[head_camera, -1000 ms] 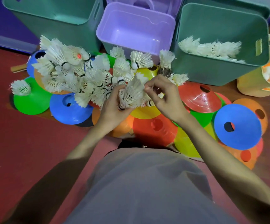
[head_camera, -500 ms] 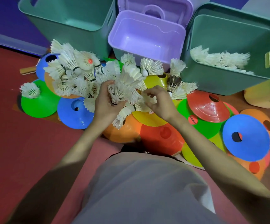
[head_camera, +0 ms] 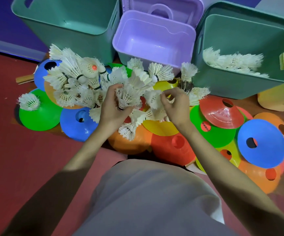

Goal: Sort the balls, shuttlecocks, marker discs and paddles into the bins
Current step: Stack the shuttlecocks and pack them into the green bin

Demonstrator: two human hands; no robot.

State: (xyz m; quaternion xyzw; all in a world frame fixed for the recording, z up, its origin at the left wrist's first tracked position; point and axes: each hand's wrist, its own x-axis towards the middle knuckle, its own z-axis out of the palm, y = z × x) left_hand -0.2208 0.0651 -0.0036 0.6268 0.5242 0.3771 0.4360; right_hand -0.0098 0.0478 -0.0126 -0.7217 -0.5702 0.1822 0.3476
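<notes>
On the floor before the bins, shuttlecocks are being gathered. A nested stack of shuttlecocks [head_camera: 127,97] is being gripped by the left hand [head_camera: 111,106], fingers curled round its base. Another shuttlecock [head_camera: 152,99] is being pinched at its feathers by the right hand [head_camera: 177,106], thumb and fingertips closed on it, just beside the stack; judged, it is being fed onto the stack.

Progress, judged early to middling:
- Right green bin [head_camera: 240,86]: a layer of shuttlecocks [head_camera: 233,60] is already lying inside.
- Purple bin [head_camera: 154,40], centre far: nothing is being seen in it.
- Left green bin [head_camera: 66,23]: contents cannot be told, floor hidden.
- Yellow bin [head_camera: 274,101], far right edge: pale and orange balls are being glimpsed, blurred.

Left to do: a large heap of loose shuttlecocks [head_camera: 73,77] is lying far left of the hands, one stray [head_camera: 28,102] on a green disc [head_camera: 39,114]. Marker discs [head_camera: 260,142], many colours, are all lying unsorted across the near floor. A wooden handle [head_camera: 24,79], perhaps a paddle's, is poking out at the left under the heap.
</notes>
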